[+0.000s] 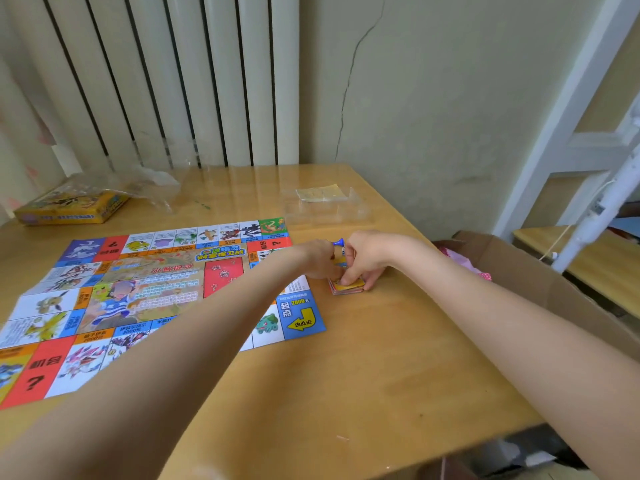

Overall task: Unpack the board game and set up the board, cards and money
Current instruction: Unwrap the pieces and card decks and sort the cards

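The colourful paper game board [138, 289] lies unfolded flat on the left half of the wooden table [363, 368]. Just off its right edge sits a small stack of cards [348, 285] with a yellow top. My right hand [363, 258] pinches the stack from above, fingers curled on its top and side. My left hand [320, 259] meets it from the left, fingers curled at the same cards. A blue pawn [338, 242] stands just behind my hands. Whether other small pieces lie under my hands is hidden.
The yellow game box [72, 207] sits at the far left under crumpled clear wrap [149, 183]. A clear plastic tray [329, 207] holding pale paper notes lies at the back. An open cardboard box [519, 268] stands off the table's right edge. Wall and radiator lie behind.
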The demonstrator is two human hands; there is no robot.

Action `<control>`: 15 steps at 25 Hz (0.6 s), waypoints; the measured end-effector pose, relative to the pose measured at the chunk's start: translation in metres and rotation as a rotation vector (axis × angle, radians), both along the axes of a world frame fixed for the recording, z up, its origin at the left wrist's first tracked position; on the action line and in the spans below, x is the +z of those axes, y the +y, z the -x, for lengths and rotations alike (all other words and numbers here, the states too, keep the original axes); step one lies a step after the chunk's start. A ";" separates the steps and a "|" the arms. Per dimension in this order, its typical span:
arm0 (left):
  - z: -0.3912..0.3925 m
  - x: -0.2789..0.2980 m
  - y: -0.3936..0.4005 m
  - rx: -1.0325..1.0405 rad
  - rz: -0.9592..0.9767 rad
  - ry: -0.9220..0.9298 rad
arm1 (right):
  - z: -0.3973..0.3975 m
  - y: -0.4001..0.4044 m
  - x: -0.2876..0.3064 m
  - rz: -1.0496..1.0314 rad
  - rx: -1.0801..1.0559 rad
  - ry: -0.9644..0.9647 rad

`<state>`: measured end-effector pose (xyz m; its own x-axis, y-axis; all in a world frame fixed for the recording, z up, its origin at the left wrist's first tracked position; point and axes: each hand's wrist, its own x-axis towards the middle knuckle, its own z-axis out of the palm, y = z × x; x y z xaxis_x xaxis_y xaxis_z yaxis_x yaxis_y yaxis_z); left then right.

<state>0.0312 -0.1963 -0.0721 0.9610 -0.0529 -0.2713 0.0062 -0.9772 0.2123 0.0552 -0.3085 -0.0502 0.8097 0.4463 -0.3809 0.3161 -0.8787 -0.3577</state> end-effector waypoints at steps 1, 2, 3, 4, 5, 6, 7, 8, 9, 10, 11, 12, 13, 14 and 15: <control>-0.001 0.002 0.001 -0.005 -0.006 0.014 | 0.000 0.002 0.000 0.010 -0.008 0.003; -0.002 0.004 0.002 -0.007 -0.021 0.023 | 0.000 0.003 0.000 0.022 -0.013 0.000; -0.005 0.004 0.002 -0.009 -0.045 0.025 | -0.001 0.004 0.000 0.038 -0.011 -0.004; -0.007 0.003 0.003 -0.003 -0.073 0.021 | -0.001 0.005 0.000 0.052 -0.004 -0.007; -0.008 0.001 0.002 0.007 -0.098 0.012 | -0.002 0.005 -0.001 0.062 0.005 -0.005; -0.008 -0.002 0.001 0.012 -0.120 0.006 | -0.003 0.004 -0.001 0.069 0.013 -0.003; -0.008 -0.003 -0.002 0.010 -0.127 -0.007 | -0.004 0.004 -0.001 0.069 0.015 0.002; -0.007 -0.004 -0.003 0.004 -0.116 -0.016 | -0.004 0.003 -0.001 0.068 0.013 0.011; -0.005 -0.003 -0.005 -0.011 -0.093 -0.021 | -0.004 0.003 -0.002 0.063 0.007 0.023; -0.003 -0.001 -0.006 -0.019 -0.067 -0.024 | -0.004 0.002 -0.002 0.050 -0.002 0.036; -0.002 0.001 -0.005 -0.015 -0.033 -0.025 | -0.005 0.002 -0.003 0.028 -0.013 0.050; -0.003 0.003 -0.003 0.001 0.005 -0.020 | -0.004 0.002 -0.003 -0.001 -0.024 0.065; -0.004 0.003 0.000 0.020 0.046 -0.009 | -0.004 0.002 -0.004 -0.029 -0.033 0.079; -0.006 0.004 0.003 0.039 0.090 0.009 | -0.004 0.002 -0.003 -0.047 -0.038 0.090; -0.008 0.004 0.005 0.058 0.140 0.030 | -0.003 0.002 -0.003 -0.055 -0.040 0.097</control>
